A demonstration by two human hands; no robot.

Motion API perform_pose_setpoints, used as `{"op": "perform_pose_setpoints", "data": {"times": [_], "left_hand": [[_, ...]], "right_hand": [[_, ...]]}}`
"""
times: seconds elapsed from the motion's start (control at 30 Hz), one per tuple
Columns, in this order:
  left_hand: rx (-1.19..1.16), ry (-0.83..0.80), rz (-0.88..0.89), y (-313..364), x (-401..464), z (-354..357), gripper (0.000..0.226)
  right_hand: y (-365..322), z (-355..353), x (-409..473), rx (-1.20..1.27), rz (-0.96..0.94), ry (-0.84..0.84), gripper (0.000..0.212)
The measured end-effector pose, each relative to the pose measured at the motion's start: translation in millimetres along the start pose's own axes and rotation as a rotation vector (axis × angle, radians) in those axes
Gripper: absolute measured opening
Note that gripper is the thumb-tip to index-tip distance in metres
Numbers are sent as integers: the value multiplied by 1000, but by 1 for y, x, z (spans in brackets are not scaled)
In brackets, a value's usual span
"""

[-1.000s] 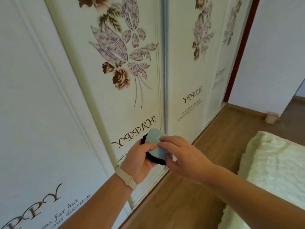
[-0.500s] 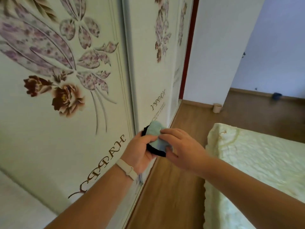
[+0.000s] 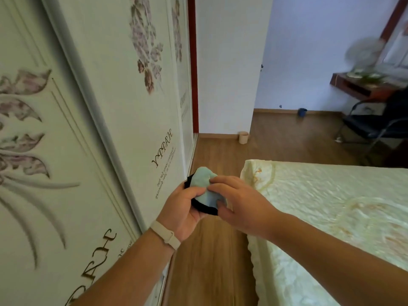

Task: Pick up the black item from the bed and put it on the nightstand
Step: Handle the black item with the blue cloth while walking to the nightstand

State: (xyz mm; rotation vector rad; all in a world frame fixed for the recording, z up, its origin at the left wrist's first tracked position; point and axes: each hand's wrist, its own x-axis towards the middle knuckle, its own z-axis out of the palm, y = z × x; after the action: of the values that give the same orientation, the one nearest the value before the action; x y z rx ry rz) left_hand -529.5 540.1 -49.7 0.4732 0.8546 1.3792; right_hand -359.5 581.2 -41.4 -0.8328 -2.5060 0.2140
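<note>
The black item (image 3: pixel 204 208), a small soft piece with a pale blue-green inner side, is held in front of me above the wooden floor. My left hand (image 3: pixel 184 207) grips it from below and the left, with a pale band on the wrist. My right hand (image 3: pixel 237 202) pinches its blue-green part from the right. The bed (image 3: pixel 331 217), covered in a pale yellow-green quilt, lies to the right of my hands. No nightstand is in sight.
A wardrobe (image 3: pixel 99 129) with flower-printed sliding doors fills the left side. A narrow strip of wooden floor (image 3: pixel 209 261) runs between wardrobe and bed. Far off stand a small beige bin (image 3: pixel 243 137), a black chair (image 3: pixel 375 127) and a desk (image 3: pixel 364 86) with a fan.
The view has swung to the right, away from the wardrobe doors, so the bed, chair and desk now show. Both hands keep the same hold on the item.
</note>
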Motion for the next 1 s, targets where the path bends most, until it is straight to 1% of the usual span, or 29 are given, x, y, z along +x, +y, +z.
{"op": "perform_pose_setpoints", "data": {"times": [0.17,0.3,0.5,0.7,0.87,1.0], "left_hand": [[47,4,-32,8,80,23,37],[90,-22,-52,16,148,55,39],[83,-37,-41,21,231,88,42],[83,-32,-67,31,298,96,41],[75,-43,-77,52,371,100,41],[73,-88,-94,78,439,99,40]], "right_hand": [[68,1,37,25,36,10,41],[134,-13,69,-12,55,21,42],[214,-27,109,-12,56,46,41],[270,-19,149,13,63,20,39],[319,-15,201,-6,65,46,38],[358,-6,250,-43,92,71,42]]}}
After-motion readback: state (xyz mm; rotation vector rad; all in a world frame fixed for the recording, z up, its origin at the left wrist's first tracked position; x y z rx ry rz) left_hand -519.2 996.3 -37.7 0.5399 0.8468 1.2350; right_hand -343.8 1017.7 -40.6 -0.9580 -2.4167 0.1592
